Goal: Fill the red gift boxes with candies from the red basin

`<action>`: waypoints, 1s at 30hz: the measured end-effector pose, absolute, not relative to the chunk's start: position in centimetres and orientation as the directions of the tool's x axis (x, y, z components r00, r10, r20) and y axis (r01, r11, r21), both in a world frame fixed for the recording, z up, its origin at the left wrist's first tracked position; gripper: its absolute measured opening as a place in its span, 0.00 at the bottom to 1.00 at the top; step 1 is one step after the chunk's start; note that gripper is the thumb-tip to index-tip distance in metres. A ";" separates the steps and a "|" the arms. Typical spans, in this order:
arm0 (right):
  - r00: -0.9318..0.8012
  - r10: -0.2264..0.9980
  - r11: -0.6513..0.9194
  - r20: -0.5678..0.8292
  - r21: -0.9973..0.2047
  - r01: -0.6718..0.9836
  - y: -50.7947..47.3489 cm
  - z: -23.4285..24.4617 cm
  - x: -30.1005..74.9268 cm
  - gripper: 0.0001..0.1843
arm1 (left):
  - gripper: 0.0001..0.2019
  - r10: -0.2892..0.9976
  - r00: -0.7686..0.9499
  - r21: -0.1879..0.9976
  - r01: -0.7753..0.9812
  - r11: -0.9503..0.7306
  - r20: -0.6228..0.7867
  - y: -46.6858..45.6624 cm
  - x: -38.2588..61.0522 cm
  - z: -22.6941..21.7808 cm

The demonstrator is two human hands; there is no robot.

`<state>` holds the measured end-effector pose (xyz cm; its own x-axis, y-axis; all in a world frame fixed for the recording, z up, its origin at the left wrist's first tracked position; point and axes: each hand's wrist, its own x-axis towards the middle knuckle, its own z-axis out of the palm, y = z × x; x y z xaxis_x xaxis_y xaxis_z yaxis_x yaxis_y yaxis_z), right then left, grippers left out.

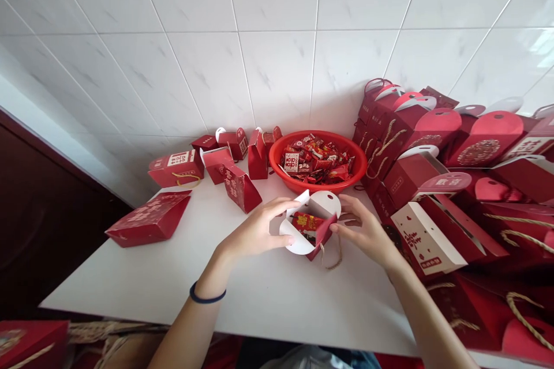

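Between my two hands stands a small red gift box [318, 240] with white-lined flaps, its top unfolded. Red and yellow wrapped candy [306, 221] shows inside it, and a twisted cord handle [337, 253] hangs at its right side. My left hand [270, 225] has its thumb and fingers closed on the left flaps. On the other side, my right hand [361, 228] pinches the right flap and side panel. Just behind the box sits a red plastic basin [318, 184] heaped with wrapped sweets [320, 155].
Several red gift boxes [242, 187] stand at the back left, with a larger one [149, 219] near the left edge of the white table [194, 282]. Stacked gift boxes [437, 179] with cord handles crowd the right side. A tiled wall [277, 81] rises behind.
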<state>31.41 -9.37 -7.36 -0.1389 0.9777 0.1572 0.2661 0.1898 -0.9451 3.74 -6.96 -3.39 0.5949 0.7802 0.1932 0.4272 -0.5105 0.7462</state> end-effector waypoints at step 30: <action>0.032 0.995 0.081 0.098 -0.936 0.342 -13.7 -9.0 28.8 0.35 | 0.19 0.859 0.479 0.772 0.474 -0.424 0.178 -6.7 8.2 -5.9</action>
<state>28.84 -13.68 -8.99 0.0318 0.9947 0.0976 0.3423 0.0809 -0.9361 8.17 -6.75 -5.87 0.4792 0.8595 0.1780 0.4736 -0.4240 0.7720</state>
